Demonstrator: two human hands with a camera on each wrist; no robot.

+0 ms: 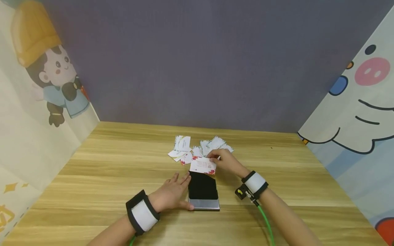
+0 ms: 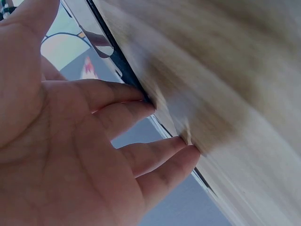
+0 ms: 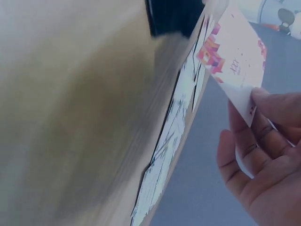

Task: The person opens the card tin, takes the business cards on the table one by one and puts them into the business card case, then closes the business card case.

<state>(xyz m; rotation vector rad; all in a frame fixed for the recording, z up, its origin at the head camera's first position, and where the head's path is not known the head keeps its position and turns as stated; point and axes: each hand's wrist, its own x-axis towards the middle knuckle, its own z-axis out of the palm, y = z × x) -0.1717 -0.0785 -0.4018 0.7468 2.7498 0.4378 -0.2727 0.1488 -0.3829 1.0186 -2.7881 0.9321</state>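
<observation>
Currently, right hand (image 1: 227, 162) pinching one card (image 1: 201, 165), left hand (image 1: 170, 193) spread against one case (image 1: 202, 187)

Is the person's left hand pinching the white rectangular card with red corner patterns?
No, the right hand pinches the white rectangular card with red corner patterns, while the left hand touches the flat black-and-silver case.

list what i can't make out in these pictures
- Head view: small print on the red-and-white card, too small to read.
- Head view: how many cards are in the right pile, since they overlap.
- Right wrist view: the rest of the black case, cut off by the top edge.
- Left wrist view: left hand's thumb tip, cut off likewise.
</observation>
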